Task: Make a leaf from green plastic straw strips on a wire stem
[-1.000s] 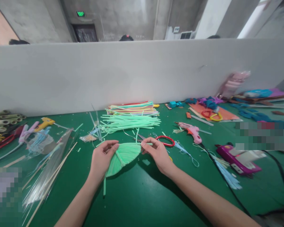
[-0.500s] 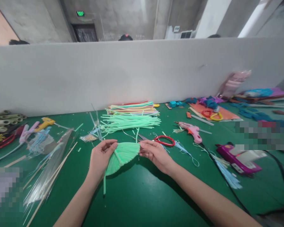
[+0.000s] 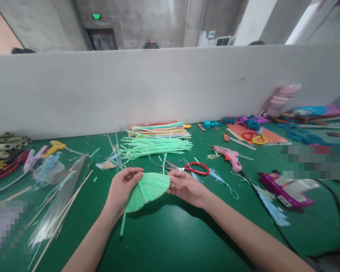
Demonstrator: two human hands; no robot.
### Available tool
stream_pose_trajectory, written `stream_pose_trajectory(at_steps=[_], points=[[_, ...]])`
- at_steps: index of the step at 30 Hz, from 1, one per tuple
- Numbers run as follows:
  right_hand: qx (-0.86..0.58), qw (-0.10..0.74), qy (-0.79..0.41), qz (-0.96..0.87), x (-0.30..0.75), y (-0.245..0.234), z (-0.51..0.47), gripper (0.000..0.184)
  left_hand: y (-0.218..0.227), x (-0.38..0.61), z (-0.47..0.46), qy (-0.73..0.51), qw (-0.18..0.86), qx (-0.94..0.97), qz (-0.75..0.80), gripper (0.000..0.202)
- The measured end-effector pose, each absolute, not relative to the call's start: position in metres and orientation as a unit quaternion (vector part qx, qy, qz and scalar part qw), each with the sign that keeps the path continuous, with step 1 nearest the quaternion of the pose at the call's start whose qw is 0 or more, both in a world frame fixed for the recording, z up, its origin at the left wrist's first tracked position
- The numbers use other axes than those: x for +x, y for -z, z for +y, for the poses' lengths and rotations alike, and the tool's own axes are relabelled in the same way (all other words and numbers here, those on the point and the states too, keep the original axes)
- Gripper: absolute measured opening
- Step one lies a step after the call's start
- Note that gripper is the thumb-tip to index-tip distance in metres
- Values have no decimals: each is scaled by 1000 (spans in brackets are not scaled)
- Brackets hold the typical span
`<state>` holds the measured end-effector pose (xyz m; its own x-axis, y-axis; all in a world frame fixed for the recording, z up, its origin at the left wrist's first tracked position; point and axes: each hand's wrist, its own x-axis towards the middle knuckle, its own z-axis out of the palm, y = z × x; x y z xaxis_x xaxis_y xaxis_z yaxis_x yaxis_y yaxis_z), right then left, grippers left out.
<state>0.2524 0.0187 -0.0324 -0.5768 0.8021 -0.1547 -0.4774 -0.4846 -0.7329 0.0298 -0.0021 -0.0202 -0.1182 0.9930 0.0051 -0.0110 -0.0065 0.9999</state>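
Observation:
A light green leaf-shaped piece [image 3: 149, 189], wound from fuzzy pipe cleaner, hangs just above the green table [image 3: 170, 238], its stem pointing down-left. My left hand [image 3: 121, 190] grips its left edge with thumb on top and fingers curled beneath. My right hand [image 3: 187, 187] pinches its right tip. Behind them lies a pile of green pipe cleaners [image 3: 155, 146] and a stack of mixed-colour ones [image 3: 160, 130].
Red-handled scissors [image 3: 194, 168] lie just beyond my right hand. A pink glue gun [image 3: 229, 156] and a purple one [image 3: 285, 189] with black cables sit at the right. Clear wrappers and sticks [image 3: 56, 204] lie at the left. A grey partition [image 3: 170, 87] backs the table.
My right hand has slid down from the tip to the leaf's right edge. The leaf has tilted a little, its stem swinging left.

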Motion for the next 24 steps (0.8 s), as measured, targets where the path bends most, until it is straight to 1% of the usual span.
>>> stream_pose_trajectory(at_steps=[3,5,8,10,12,14,15,20,22,24], points=[[-241,377,-837,-315,250,34,18,26,21,30,-2,-527,456,482,530,31],[-257,392,-826,-314,248,35,19,28,22,29,-1,-528,433,490,541,31],[-305,438,-756,-379,247,36,21,25,21,27,0,-533,376,503,566,30],[-355,475,-645,-482,248,37,23,20,20,27,-1,-532,335,516,582,26],[-407,508,-477,-590,248,37,23,15,19,28,-3,-526,302,532,591,24],[-438,521,-319,-659,247,36,20,11,19,31,-6,-520,279,545,595,21],[-446,522,-261,-679,247,35,18,12,19,33,-8,-516,264,555,596,20],[-439,531,-62,-722,245,29,0,35,19,42,-16,-506,129,635,569,16],[-425,524,14,-738,244,28,-6,37,19,43,-18,-505,93,655,555,15],[-408,508,68,-756,243,28,-8,34,20,43,-17,-498,82,666,549,14]])
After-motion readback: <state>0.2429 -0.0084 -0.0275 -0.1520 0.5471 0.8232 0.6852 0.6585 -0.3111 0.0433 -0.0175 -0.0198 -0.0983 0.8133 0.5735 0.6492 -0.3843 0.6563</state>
